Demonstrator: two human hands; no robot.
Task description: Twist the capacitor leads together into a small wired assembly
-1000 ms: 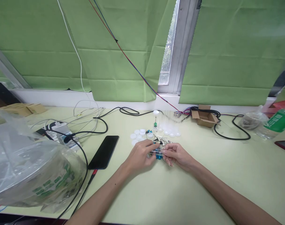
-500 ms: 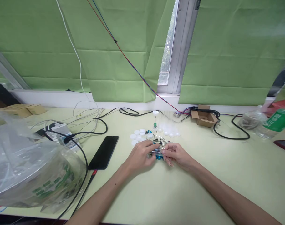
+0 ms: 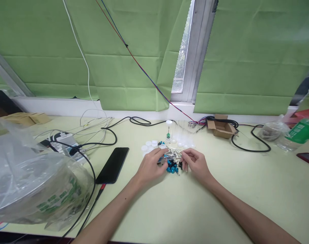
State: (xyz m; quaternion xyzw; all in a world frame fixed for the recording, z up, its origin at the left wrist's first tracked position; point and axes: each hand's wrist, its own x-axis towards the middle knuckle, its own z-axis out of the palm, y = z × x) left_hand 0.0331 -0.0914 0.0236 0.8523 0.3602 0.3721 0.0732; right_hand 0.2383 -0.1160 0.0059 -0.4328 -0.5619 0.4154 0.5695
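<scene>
My left hand is curled, its thumb and forefinger around the near end of a clear plastic piece; its exact shape is unclear. Thumb and fingertips of my right hand are closed together at the right edge of a pile of small parts, and what they pinch is too small to make out. Shiny blue parts with black bits lie between the hands. Thin silvery metal pieces lie just beyond them. Round white caps lie past my left hand.
A small container with a green piece stands behind the pile, beside clear plastic pieces. Left are a black phone, cables and a large plastic bag. Right are an open cardboard box and a green-labelled bottle.
My hands have moved apart, the right one slightly to the right and up. The clear plastic piece sits farther from me, and more of the blue and black parts shows.
</scene>
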